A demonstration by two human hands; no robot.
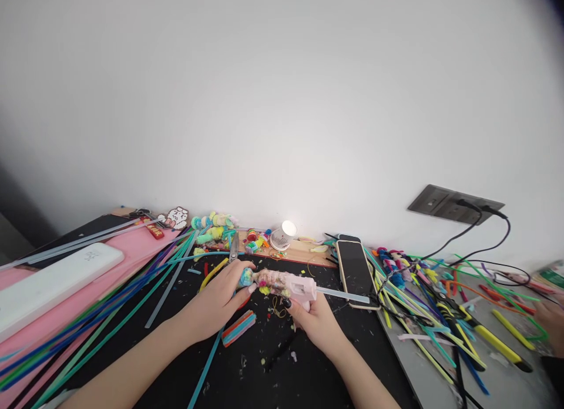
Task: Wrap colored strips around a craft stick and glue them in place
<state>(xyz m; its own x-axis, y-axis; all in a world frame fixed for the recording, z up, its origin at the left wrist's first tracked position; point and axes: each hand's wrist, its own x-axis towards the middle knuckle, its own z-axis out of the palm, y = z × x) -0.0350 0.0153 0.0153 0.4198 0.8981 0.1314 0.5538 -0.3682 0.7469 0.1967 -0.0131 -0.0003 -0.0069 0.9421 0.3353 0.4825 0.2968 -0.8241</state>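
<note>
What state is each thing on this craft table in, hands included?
left hand: closed on the fuzzy piece, at the gun's front end.
right hand: gripping the glue gun, held about level.
glue stick: loaded, sticking out the back.
phone: lying face up, screen dark.
wall socket: two plugs in.
white case: closed.

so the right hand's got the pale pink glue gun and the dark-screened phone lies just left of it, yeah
Not quite: in the head view the dark-screened phone lies right of the pale pink glue gun, which the right hand does hold.
</note>
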